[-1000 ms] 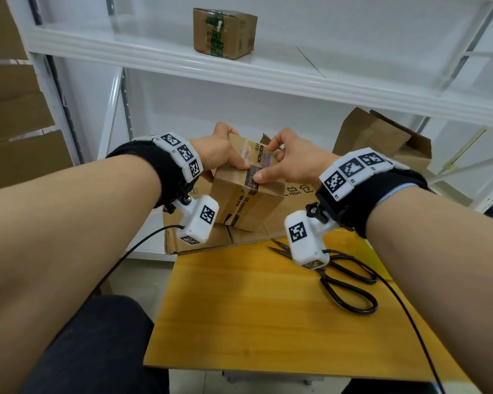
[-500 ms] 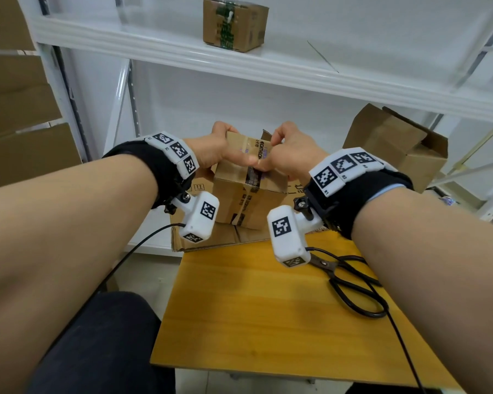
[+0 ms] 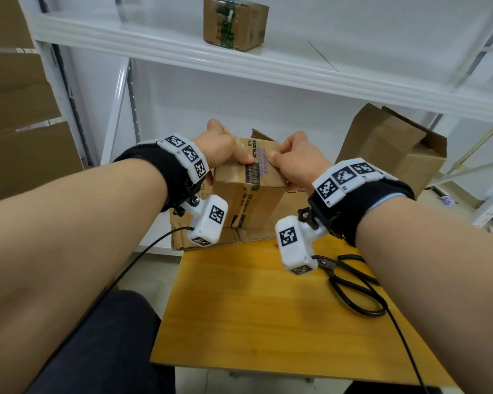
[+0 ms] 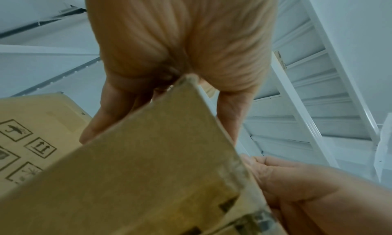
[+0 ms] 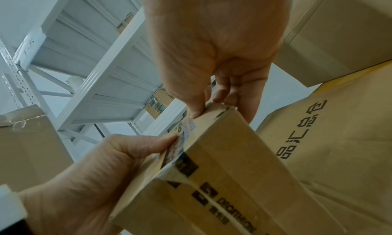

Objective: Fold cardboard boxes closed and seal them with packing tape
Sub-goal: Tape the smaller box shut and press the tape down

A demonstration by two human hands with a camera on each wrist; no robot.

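A small brown cardboard box (image 3: 251, 200) with printed tape (image 3: 254, 169) along its top seam is held above the far end of the table. My left hand (image 3: 225, 155) grips its left top edge, thumb on top and fingers (image 4: 110, 108) down the far side. My right hand (image 3: 293, 160) grips the right top edge, its thumb pressing the tape beside the left thumb. In the right wrist view the right fingers (image 5: 231, 91) curl over the box's (image 5: 222, 171) far corner, while the left hand (image 5: 95, 171) pinches the taped edge. The box (image 4: 148, 171) fills the left wrist view.
Black scissors (image 3: 353, 285) lie on the yellow wooden table (image 3: 254, 322) under my right wrist. Flattened cardboard (image 3: 182, 237) lies beneath the box. An open box (image 3: 393, 155) stands at the right, and a taped box (image 3: 234, 21) sits on the white shelf (image 3: 268, 69). Cardboard stacks (image 3: 17, 137) stand on the left.
The box has turned to face me more squarely. My right thumb slid from the front edge up onto the taped top, close to the left thumb.
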